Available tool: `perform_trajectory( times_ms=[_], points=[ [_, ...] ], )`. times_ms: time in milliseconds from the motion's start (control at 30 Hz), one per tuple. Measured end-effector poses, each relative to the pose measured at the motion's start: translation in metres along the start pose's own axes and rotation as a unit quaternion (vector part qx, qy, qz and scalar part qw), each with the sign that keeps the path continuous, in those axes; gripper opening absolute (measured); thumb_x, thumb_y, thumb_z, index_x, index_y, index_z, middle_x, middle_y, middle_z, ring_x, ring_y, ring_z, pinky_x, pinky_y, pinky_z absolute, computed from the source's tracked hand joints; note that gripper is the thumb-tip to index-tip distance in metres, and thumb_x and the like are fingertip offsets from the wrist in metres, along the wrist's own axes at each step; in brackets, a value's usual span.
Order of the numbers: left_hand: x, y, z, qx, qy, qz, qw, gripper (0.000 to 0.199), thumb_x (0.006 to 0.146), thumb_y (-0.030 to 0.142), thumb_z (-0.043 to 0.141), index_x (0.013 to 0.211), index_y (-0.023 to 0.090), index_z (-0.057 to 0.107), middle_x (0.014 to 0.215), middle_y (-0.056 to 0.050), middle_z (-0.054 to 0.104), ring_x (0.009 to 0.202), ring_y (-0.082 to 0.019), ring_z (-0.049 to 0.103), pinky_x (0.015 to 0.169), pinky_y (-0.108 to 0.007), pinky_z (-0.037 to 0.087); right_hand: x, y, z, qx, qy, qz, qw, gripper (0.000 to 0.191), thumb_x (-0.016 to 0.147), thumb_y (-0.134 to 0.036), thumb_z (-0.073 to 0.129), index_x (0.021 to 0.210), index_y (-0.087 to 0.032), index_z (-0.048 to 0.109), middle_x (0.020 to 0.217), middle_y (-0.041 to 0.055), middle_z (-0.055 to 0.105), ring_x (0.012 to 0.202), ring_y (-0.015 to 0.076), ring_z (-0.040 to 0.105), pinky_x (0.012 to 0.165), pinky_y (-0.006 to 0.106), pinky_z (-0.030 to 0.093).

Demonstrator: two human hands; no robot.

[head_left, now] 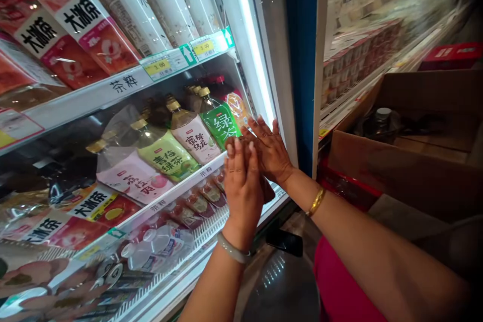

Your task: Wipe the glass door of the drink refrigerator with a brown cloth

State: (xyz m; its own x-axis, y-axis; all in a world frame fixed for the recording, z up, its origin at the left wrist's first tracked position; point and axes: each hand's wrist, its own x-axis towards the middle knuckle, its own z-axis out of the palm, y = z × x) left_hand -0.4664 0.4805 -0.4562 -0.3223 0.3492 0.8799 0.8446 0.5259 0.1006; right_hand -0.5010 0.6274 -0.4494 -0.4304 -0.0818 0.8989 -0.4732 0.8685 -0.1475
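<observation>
My left hand (243,186), with a pale bangle, is raised with its fingers stretched up close together. My right hand (270,148), with a gold bracelet, is just beyond it, palm down and fingers spread. Both are at the right end of a cooler shelf edge (196,177), close to a green-labelled tea bottle (221,119). A dark brown patch shows behind my left hand; I cannot tell what it is. Left along the shelf lie a white-labelled bottle (196,136), a yellow-green-labelled bottle (166,153) and a pink-labelled bottle (134,176).
Large red-labelled bottles (81,20) fill the upper shelf; clear jugs (162,244) sit lower down. A dark phone (285,242) lies on a grey round surface (283,287) below my hands. At right stands an open cardboard box (396,176) with a bottle inside.
</observation>
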Motion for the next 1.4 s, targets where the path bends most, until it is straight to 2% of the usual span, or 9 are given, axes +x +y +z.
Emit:
perform_trajectory(
  times_ms=[200,367,467,600,867,1133,1233,1333,1400],
  points=[
    [0.033,0.001,-0.006,0.059,-0.01,0.087,0.994,0.071,0.106,0.008,0.045,0.167,0.035,0.024,0.178,0.001,0.019,0.163,-0.023,0.021,0.136,-0.049,0.024,0.001,0.007,-0.009,-0.005,-0.021,0.05,0.999,0.057,0.109,-0.029,0.028,0.166,-0.03,0.028,0.172,0.0022,0.036,0.164,0.0219,0.02,0.135,0.061,0.002],
    [0.09,0.005,-0.014,0.043,0.004,0.046,0.998,0.066,0.111,0.018,0.037,0.168,0.044,0.015,0.179,0.005,0.008,0.164,-0.026,0.006,0.138,-0.052,0.013,0.007,0.016,-0.014,-0.01,-0.038,0.05,0.998,0.063,0.107,-0.022,0.031,0.168,-0.035,0.022,0.171,0.0002,0.036,0.164,0.0225,0.019,0.134,0.063,-0.003],
    [0.077,0.012,-0.001,0.07,-0.005,0.071,0.995,0.069,0.11,0.015,0.037,0.169,0.037,0.011,0.179,-0.001,0.011,0.165,-0.026,0.008,0.137,-0.055,0.015,0.008,0.028,-0.017,-0.011,0.014,0.082,0.996,0.065,0.107,-0.023,0.032,0.169,-0.032,0.013,0.173,0.0038,0.032,0.164,0.0232,0.018,0.134,0.064,0.002],
    [0.047,0.013,0.012,0.098,-0.105,0.151,0.978,0.071,0.104,0.007,0.042,0.17,0.022,0.017,0.176,-0.014,0.023,0.164,-0.028,0.017,0.132,-0.055,0.031,0.005,0.044,-0.018,0.013,0.042,0.123,0.991,0.066,0.109,-0.027,0.031,0.17,-0.028,0.007,0.175,0.008,0.026,0.165,0.0236,0.015,0.134,0.063,0.016],
    [0.147,0.014,0.017,0.096,-0.043,0.165,0.981,0.061,0.11,0.015,0.031,0.169,0.029,0.022,0.177,-0.007,0.021,0.165,-0.022,0.01,0.137,-0.049,0.018,0.002,0.048,-0.004,0.045,0.028,0.157,0.986,0.065,0.106,-0.016,0.031,0.169,-0.021,0.017,0.174,0.0106,0.029,0.164,0.0229,0.019,0.136,0.055,0.02],
    [0.1,0.017,0.023,0.101,-0.173,0.209,0.957,0.057,0.108,0.016,0.041,0.165,0.018,0.032,0.17,-0.018,0.038,0.164,-0.026,0.016,0.133,-0.052,0.03,-0.002,0.05,-0.01,0.091,0.05,0.166,0.981,0.066,0.11,-0.026,0.026,0.169,-0.025,-0.003,0.174,0.0103,0.028,0.163,0.0187,0.022,0.135,0.05,0.024],
    [0.129,0.013,0.011,0.1,-0.18,0.238,0.949,0.058,0.109,0.015,0.037,0.166,0.019,0.029,0.171,-0.017,0.035,0.164,-0.025,0.017,0.133,-0.05,0.029,0.0,0.047,-0.01,0.081,0.063,0.163,0.981,0.068,0.109,-0.023,0.028,0.169,-0.027,-0.004,0.175,0.0096,0.027,0.164,0.0204,0.016,0.136,0.053,0.023],
    [0.168,0.014,0.006,0.109,-0.111,0.222,0.963,0.058,0.11,0.017,0.034,0.167,0.025,0.029,0.175,-0.011,0.03,0.165,-0.026,0.014,0.136,-0.051,0.021,0.001,0.045,-0.007,0.068,0.08,0.153,0.983,0.068,0.108,-0.017,0.025,0.169,-0.03,-0.002,0.176,0.0065,0.023,0.164,0.0203,0.01,0.136,0.055,0.021],
    [0.172,0.016,0.007,0.119,-0.103,0.214,0.964,0.057,0.111,0.017,0.033,0.167,0.025,0.029,0.175,-0.011,0.029,0.165,-0.026,0.014,0.135,-0.053,0.02,0.001,0.045,-0.006,0.068,0.085,0.15,0.983,0.068,0.108,-0.017,0.025,0.169,-0.03,-0.001,0.176,0.0063,0.021,0.164,0.0193,0.009,0.136,0.054,0.021]
  ],
)
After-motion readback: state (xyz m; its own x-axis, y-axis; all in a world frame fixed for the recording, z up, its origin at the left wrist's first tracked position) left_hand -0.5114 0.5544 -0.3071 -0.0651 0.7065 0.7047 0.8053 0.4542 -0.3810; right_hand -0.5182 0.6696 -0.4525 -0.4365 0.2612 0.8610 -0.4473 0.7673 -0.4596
